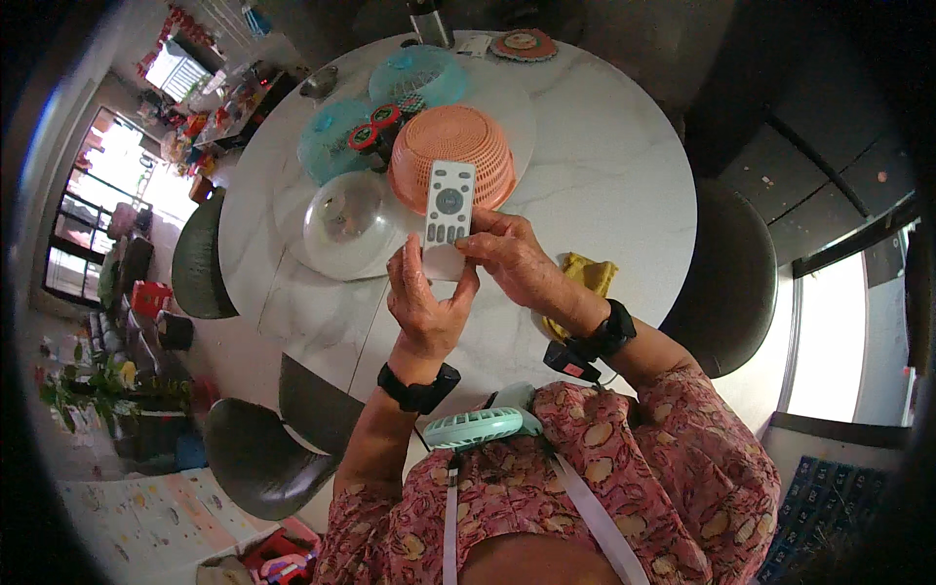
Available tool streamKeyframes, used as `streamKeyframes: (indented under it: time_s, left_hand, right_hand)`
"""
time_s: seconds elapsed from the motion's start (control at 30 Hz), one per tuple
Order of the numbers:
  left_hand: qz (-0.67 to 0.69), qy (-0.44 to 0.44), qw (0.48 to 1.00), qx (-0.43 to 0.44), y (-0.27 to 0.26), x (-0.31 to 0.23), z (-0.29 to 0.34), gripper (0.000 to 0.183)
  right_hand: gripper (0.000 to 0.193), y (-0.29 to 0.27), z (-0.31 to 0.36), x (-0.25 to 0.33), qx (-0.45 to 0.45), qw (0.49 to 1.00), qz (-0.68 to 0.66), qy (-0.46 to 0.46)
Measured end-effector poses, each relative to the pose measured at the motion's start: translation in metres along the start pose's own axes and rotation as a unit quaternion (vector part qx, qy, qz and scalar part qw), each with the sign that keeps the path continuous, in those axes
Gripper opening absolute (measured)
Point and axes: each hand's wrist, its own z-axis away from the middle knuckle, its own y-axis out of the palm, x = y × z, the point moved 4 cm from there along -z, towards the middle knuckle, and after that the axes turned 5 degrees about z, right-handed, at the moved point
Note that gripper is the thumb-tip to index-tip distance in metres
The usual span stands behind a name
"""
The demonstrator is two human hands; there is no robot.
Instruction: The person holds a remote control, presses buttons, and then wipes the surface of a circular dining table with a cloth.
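A white remote control (449, 202) with grey buttons is held up over the near half of the round table. My left hand (426, 307) grips its lower end from the left, fingers along its edge. From the right, my right hand (512, 255) also holds it, thumb and fingers at its lower right side by the bottom buttons. Behind the remote an orange plastic basket (453, 141) lies upside down, partly hidden by it. Left of the basket is a clear domed lid (346, 224).
The white marble-look table (624, 146) also bears blue bowls (419, 76), red-lidded jars (375, 127), a yellow cloth (588, 278) and a metal flask (429, 24). Dark chairs (726, 278) stand around it. A mint-green fan (475, 427) hangs at my chest.
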Motion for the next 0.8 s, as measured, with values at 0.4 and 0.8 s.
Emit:
streamKeyframes:
  time_s: [0.4, 0.8]
  left_hand:
    - [-0.017, 0.030, 0.998, 0.055, 0.004, -0.014, 0.017, 0.077]
    - [-0.019, 0.009, 0.997, 0.073, 0.007, -0.001, 0.034, 0.077]
  right_hand:
    - [0.033, -0.011, 0.001, 0.009, -0.023, 0.997, 0.064, -0.039]
    - [0.038, -0.020, -0.005, -0.001, 0.004, 0.995, 0.081, -0.065]
